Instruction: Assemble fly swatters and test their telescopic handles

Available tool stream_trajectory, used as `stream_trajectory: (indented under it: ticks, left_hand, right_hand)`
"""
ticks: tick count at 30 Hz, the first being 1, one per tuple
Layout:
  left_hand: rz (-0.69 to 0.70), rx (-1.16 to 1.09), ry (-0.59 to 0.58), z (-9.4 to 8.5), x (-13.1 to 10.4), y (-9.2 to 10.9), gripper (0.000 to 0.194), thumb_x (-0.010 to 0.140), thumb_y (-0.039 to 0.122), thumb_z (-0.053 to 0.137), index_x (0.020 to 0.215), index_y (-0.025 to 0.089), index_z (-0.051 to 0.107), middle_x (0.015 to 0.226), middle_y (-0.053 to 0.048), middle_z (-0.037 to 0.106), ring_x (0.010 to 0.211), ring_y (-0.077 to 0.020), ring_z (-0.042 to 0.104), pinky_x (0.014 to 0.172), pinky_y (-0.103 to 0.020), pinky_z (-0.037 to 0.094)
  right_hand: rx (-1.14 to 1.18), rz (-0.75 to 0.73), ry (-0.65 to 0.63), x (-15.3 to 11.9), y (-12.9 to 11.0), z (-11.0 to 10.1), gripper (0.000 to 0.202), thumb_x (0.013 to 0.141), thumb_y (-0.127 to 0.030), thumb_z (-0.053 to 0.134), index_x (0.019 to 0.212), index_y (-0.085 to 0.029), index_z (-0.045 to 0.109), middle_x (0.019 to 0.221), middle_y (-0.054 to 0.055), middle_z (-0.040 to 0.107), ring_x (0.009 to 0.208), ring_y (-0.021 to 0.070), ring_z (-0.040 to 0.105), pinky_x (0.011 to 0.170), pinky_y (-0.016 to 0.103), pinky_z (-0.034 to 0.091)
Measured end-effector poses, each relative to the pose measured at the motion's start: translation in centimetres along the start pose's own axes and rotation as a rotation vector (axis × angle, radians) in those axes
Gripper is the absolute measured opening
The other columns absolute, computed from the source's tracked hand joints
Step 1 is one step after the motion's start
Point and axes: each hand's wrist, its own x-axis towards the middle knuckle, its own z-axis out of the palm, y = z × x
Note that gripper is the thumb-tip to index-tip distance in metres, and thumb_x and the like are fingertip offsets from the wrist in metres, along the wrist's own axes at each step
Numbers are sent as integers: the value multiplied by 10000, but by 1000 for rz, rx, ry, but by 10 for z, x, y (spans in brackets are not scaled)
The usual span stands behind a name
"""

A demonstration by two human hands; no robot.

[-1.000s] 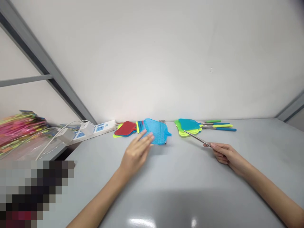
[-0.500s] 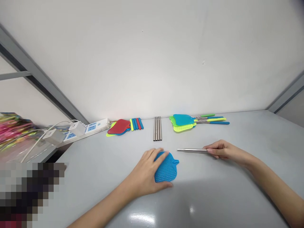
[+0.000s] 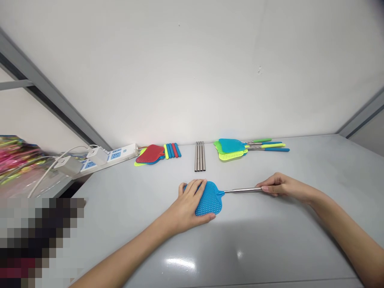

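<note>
Four metal tubes (image 3: 200,157) lie behind; the left hand (image 3: 186,208), fingers spread, holds a blue flyswatter head (image 3: 210,202); the right hand (image 3: 280,187) pinches a rod (image 3: 244,190).

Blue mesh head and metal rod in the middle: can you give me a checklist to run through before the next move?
1. Left hand holding the blue mesh head: ok, thumb at the near edge, fingers across it.
2. Right hand holding the metal rod: ok, between thumb and fingers.
3. Rod lined up with the head's neck: ok, they meet end to end.
4. Rod fully seated in the neck: cannot tell.
5. Rod's far end visible: not ok, the right hand hides it.
6. Four loose rods apart from both hands: ok.
</note>
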Motion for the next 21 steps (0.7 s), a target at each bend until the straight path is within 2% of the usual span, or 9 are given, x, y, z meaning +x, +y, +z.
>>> stream_trajectory:
  ticks: [3,7,9,12,15,21]
  left_hand:
    - [-34,-28,26,3,0,0,821,702,585,491,1352,186,185,1284,-126,318,1165,-311,265,965,-471,240]
    - [-68,-68,47,3,0,5,884,620,605,567,1331,205,227,1183,-113,376,1085,-290,333,906,-432,328]
    - [-57,-75,32,1,0,9,726,648,593,549,1238,216,356,1075,-86,447,992,-252,409,858,-401,365]
    - [-29,-76,-23,-4,1,11,422,738,564,464,963,208,493,892,-36,519,830,-194,487,742,-333,400]
    - [-12,-77,-57,-7,-1,8,352,801,536,385,819,196,471,771,1,532,722,-155,506,644,-278,388]
    - [14,-89,-23,-6,-4,6,261,868,419,323,798,199,443,728,21,518,678,-124,496,646,-250,370]
  right_hand:
    - [7,-21,-34,0,-1,0,415,781,-449,492,499,-148,450,564,-26,296,531,92,195,503,274,144]
    - [-7,-39,-85,-1,-5,3,352,783,-436,499,650,-130,611,536,-41,217,517,85,178,489,268,130]
    - [-34,-36,-116,-1,-7,7,369,775,-448,502,745,-115,657,528,-41,225,513,83,190,480,259,141]
    - [-59,-26,-150,1,-11,15,432,763,-487,489,809,-98,671,533,-25,313,518,86,246,470,242,188]
    - [-82,-20,-151,3,-12,23,450,766,-502,473,835,-101,664,551,-15,366,525,89,274,471,228,214]
    - [-98,-8,-164,3,-13,28,414,792,-478,449,825,-113,643,673,21,487,616,119,375,562,233,302]
